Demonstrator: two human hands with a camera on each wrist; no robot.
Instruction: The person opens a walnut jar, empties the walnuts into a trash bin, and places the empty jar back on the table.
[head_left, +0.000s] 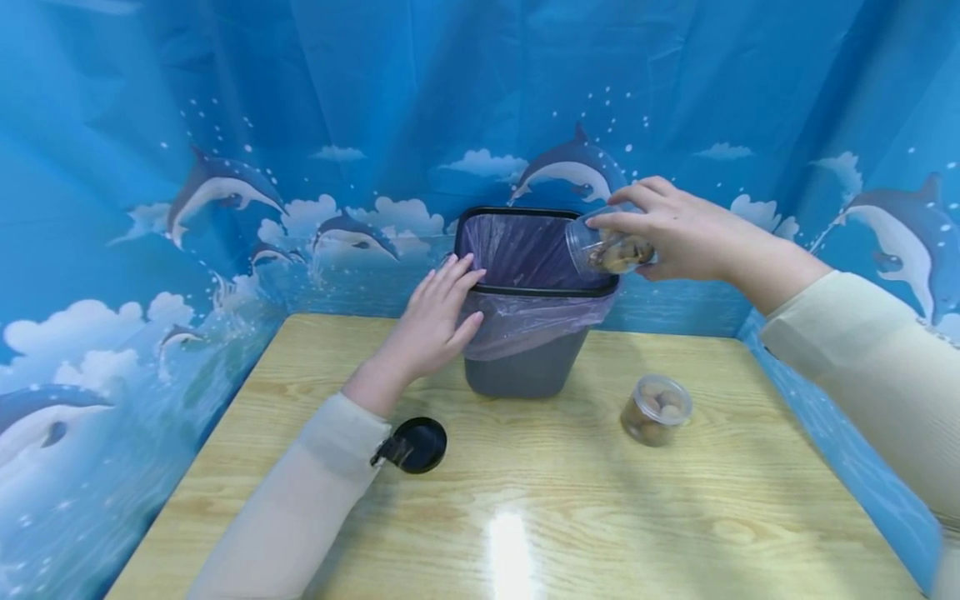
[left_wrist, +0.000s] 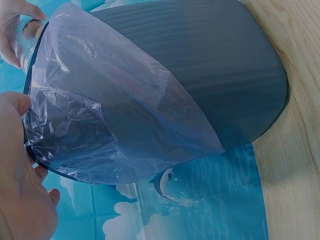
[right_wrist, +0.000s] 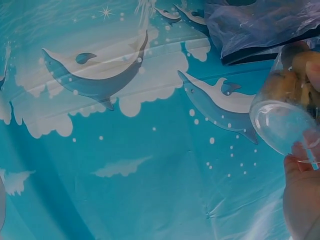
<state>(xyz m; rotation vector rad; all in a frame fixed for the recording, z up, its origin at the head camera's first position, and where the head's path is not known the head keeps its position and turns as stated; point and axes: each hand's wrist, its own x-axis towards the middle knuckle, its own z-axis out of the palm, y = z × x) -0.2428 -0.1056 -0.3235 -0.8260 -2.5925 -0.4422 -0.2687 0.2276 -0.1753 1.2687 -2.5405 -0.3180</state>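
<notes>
grey plastic bin (head_left: pixel 525 372): one
tilted clear plastic jar (head_left: pixel 588 252): at bin's right rim
upright clear jar (head_left: pixel 643 425): second of two, front-right of bin
right hand (head_left: pixel 678 227): clamped round tilted jar
left hand (head_left: pixel 435 321): straight-fingered, at bin's left rim
round black disc (head_left: pixel 426 444): one, front-left of bin

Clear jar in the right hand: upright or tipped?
Tipped: the head view shows the clear jar held sideways at the trash bin, brown pieces inside the jar.
</notes>
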